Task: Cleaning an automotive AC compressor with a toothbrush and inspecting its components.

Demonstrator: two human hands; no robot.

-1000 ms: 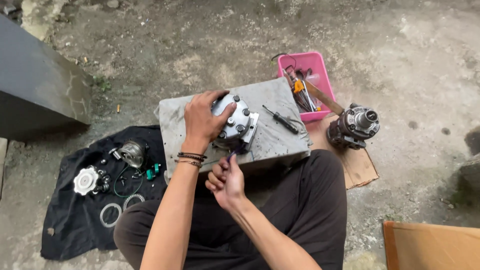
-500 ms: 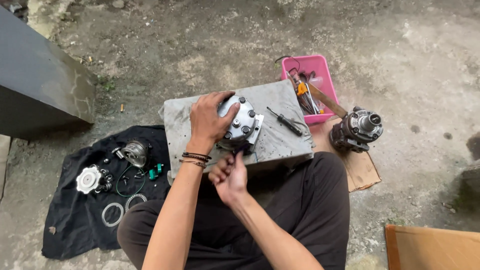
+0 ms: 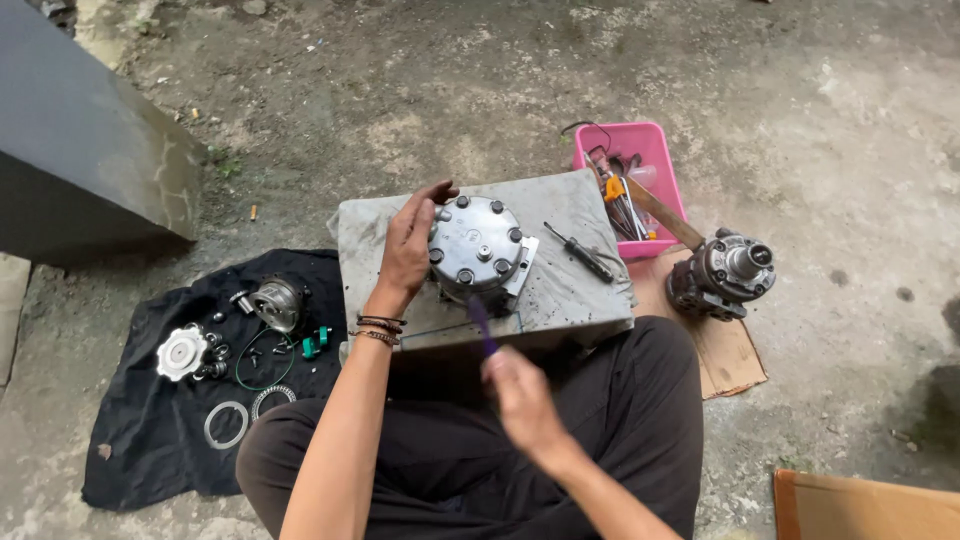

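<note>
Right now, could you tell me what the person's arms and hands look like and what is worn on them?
Both arms are bare, without sleeves or gloves. The left hand has several thin dark and beaded bracelets at the wrist. The right hand wears nothing visible, though it is motion-blurred.

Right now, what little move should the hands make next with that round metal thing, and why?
Probably bring the right hand forward so the purple tool meets a bolt on the round metal part. The left hand already steadies that part on the grey slab, and the tool's tip, though blurred, hangs just short of it.
</note>
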